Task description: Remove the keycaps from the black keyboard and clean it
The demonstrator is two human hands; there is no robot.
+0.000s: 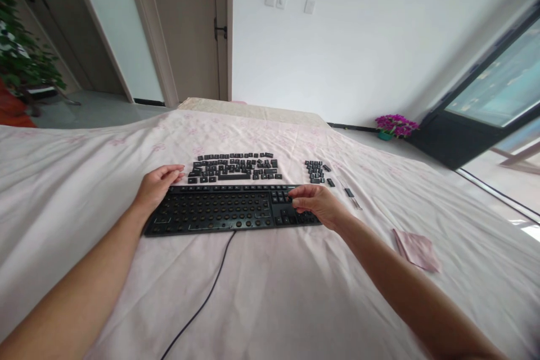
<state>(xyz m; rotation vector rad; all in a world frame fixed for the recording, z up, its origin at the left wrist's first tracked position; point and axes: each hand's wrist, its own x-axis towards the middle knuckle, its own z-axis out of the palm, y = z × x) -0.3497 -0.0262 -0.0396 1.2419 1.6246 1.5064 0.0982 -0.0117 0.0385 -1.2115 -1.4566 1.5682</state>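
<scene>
A black keyboard (211, 211) lies on the pale cloth, its main block bare of keycaps and showing rows of round key seats. Some keycaps sit on the navigation block at its right. My right hand (318, 205) is over that right part, thumb and forefinger pinched on a small dark keycap mostly hidden by the fingers; the palm covers the number pad area. My left hand (158, 184) is by the keyboard's upper left corner, fingers loosely stretched out, with nothing visible in them. Loose black keycaps (234, 176) lie in rows behind the keyboard.
A smaller group of keycaps (314, 171) lies to the right, with a wire-ended keycap puller (349, 192) beside it. A folded pink cloth (417, 250) lies further right. The keyboard's cable (211, 292) runs toward me. Beyond are a door (185, 28) and purple flowers (396, 124).
</scene>
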